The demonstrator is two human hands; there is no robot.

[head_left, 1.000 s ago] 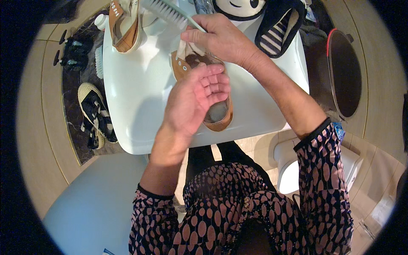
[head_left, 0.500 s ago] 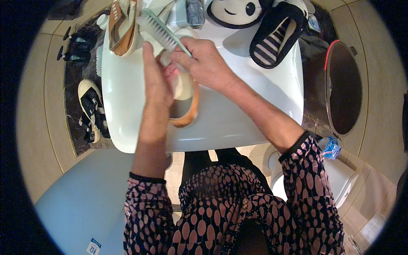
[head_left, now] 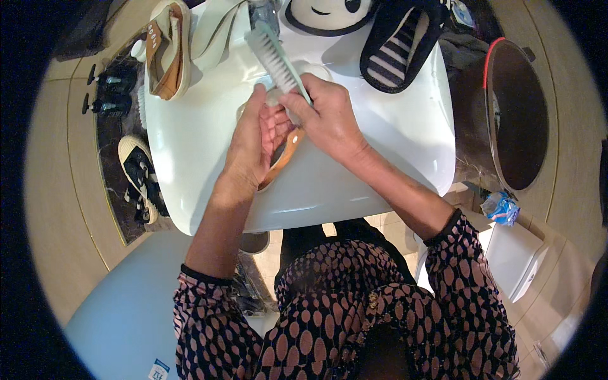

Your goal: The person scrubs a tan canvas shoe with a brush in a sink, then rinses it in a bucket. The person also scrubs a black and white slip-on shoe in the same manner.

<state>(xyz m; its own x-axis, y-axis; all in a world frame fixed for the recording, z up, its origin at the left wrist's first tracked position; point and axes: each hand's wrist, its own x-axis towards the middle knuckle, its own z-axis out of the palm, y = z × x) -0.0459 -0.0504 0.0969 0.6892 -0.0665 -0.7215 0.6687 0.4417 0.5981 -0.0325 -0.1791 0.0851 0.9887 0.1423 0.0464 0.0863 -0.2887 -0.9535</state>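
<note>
My right hand [head_left: 329, 114] grips a pale green scrub brush [head_left: 272, 57]. Its white bristles slant up and away to the left. Facing it from the left is my left hand [head_left: 259, 136], palm turned inward, fingers apart and slightly bent, with no firm hold on anything. Below both hands lies a brown shoe [head_left: 282, 159] in the white basin [head_left: 354, 190], mostly covered by them. Between the hands shows a small whitish patch that I cannot make out. Another brown and white shoe [head_left: 168, 54] rests at the basin's far left.
A black slipper with a striped lining [head_left: 392, 57] and a white face-patterned slipper [head_left: 323, 14] sit at the far right. Beige straps [head_left: 218, 31] lie at the back. Black sneakers [head_left: 139, 168] and dark pump bottles [head_left: 114, 95] stand left of the basin; a round dark mirror-like disc [head_left: 516, 114] is at right.
Both hands have shifted to the right in the picture, with the brush tilting more upright. My left fingers have come forward over the shoe, hiding more of it. The view has moved slightly.
</note>
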